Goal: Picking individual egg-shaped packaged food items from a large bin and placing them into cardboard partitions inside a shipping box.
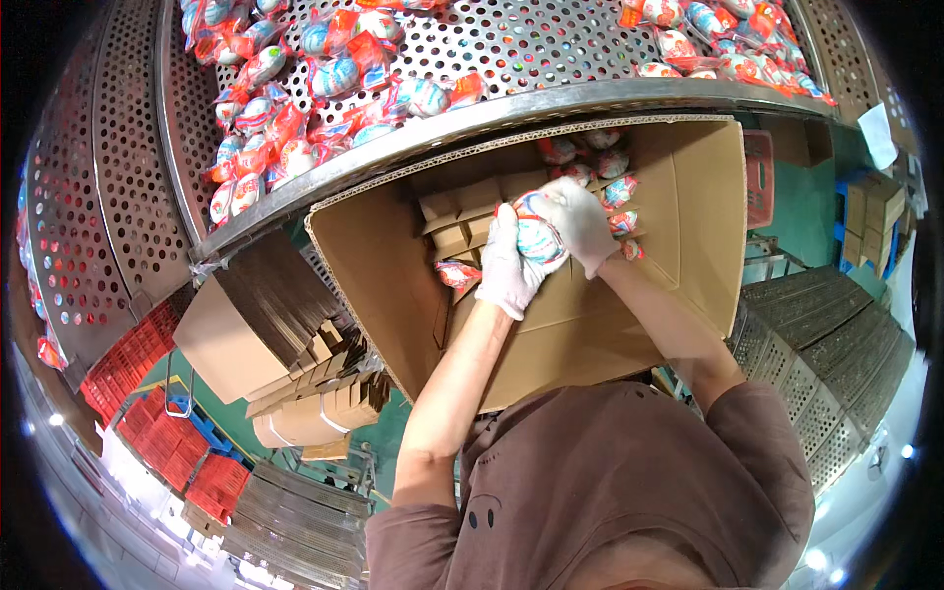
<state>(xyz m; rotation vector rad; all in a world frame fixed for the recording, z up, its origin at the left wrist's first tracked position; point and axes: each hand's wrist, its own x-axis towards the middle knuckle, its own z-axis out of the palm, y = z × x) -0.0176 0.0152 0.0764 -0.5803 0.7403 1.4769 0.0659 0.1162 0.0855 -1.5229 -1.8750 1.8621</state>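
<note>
Both my hands wear white gloves above an open cardboard box (pixel 682 184). My left hand (pixel 509 269) is closed around a plastic-wrapped egg-shaped item (pixel 538 240) with blue, white and red colouring. My right hand (pixel 586 225) is curled against the far end of the wrapping; its fingertips are partly hidden. Whether a second item is between the hands, I cannot tell. Inside the box, cardboard dividers (pixel 472 193) form cells to the left. One red-and-white wrapped item (pixel 457 273) lies near my left hand, and several wrapped items (pixel 618 192) fill cells beyond and beside my right hand.
A perforated metal table (pixel 516 44) with a raised metal rim borders the box's far side. Wrapped items lie piled on its left (pixel 258 110) and right (pixel 726 44). Stacked flat cardboard (pixel 276 295) stands at left, red crates (pixel 158 435) further off, grey perforated stacks (pixel 818 361) at right.
</note>
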